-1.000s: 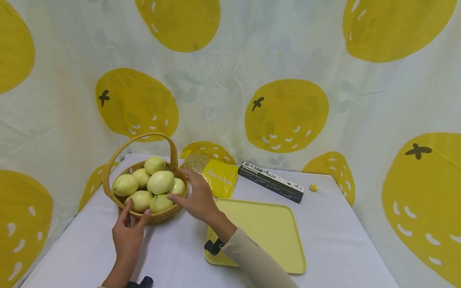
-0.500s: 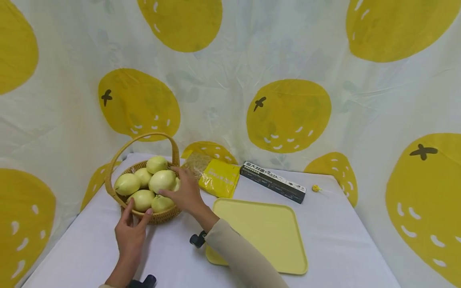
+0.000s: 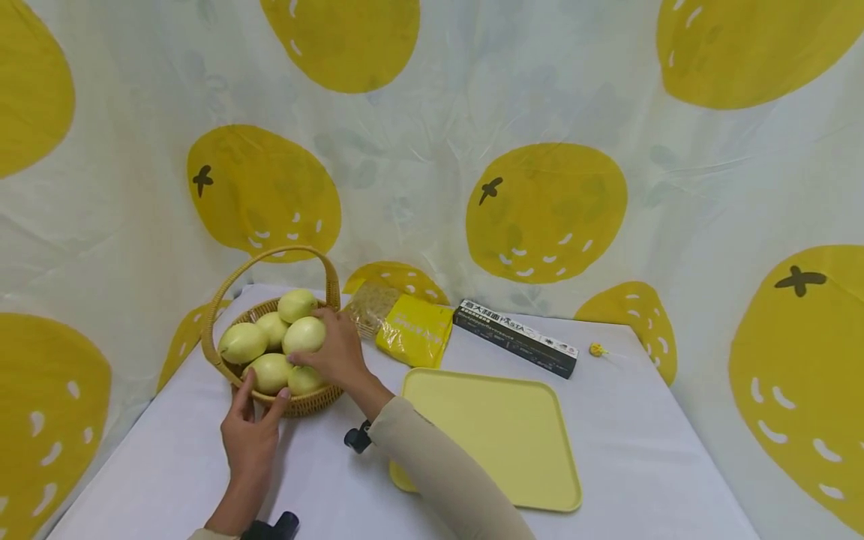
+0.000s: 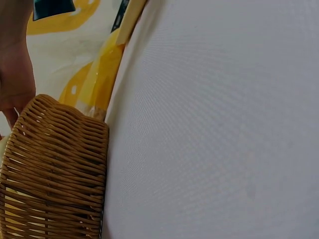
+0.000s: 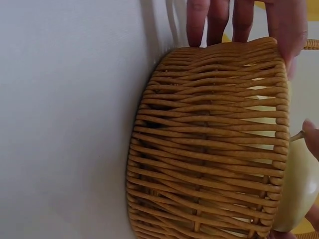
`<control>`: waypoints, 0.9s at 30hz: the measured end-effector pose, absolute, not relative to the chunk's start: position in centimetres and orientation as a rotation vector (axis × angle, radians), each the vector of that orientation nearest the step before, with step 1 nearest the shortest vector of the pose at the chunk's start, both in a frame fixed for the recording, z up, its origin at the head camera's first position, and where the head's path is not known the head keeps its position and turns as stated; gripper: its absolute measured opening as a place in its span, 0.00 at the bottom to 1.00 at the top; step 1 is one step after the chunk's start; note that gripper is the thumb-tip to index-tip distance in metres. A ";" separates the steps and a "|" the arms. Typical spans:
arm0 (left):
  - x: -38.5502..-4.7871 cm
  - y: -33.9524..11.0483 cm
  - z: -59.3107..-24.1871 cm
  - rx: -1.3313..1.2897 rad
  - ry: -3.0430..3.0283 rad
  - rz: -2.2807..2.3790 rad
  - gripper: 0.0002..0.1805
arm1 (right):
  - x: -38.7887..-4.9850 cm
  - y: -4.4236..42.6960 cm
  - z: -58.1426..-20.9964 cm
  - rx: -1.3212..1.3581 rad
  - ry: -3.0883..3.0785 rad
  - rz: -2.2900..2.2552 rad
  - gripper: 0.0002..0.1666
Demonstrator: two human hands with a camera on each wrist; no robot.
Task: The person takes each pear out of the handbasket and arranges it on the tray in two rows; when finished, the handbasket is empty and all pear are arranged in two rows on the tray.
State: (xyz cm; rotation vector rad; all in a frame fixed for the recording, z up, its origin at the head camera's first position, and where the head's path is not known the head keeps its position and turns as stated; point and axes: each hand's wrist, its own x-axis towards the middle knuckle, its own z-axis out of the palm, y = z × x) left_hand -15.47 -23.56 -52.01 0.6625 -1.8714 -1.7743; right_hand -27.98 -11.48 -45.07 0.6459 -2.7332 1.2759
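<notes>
A wicker basket (image 3: 310, 406) with a tall handle holds several pale green-yellow fruits. At its front rim, my left hand (image 3: 251, 442) grips the wicker; the right wrist view shows that hand's fingers (image 5: 242, 20) against the basket's outer wall (image 5: 204, 134). Over the basket's right side, my right hand (image 3: 337, 352) has its thumb and fingers round an upper fruit (image 3: 304, 335), which still rests among the others. The right thumb (image 5: 312, 141) lies beside a stem in the right wrist view. In the left wrist view, the basket (image 4: 55, 169) partly hides the right hand (image 4: 17, 74).
Right of the basket lies a yellow plastic packet (image 3: 415, 330), and beyond it a long black-and-white pasta box (image 3: 516, 341). A yellow tray (image 3: 499, 435) sits partly under the right forearm. Far right is a small yellow item (image 3: 597, 349). A fruit-patterned curtain (image 3: 418, 150) hangs behind.
My right hand has moved left from the basket's right side and closed round an upper fruit. The left hand keeps its place at the front rim. The head view has shifted slightly.
</notes>
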 end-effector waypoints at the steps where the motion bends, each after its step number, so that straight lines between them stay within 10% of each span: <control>1: -15.4 -23.5 -52.0 0.667 -1.872 -1.773 0.45 | -28.0 -11.5 -45.1 0.640 -2.734 1.282 0.49; 27: -15.3 -23.1 -51.6 0.698 -1.909 -1.750 0.46 | -28.9 -9.6 -45.5 0.555 -2.591 1.616 0.44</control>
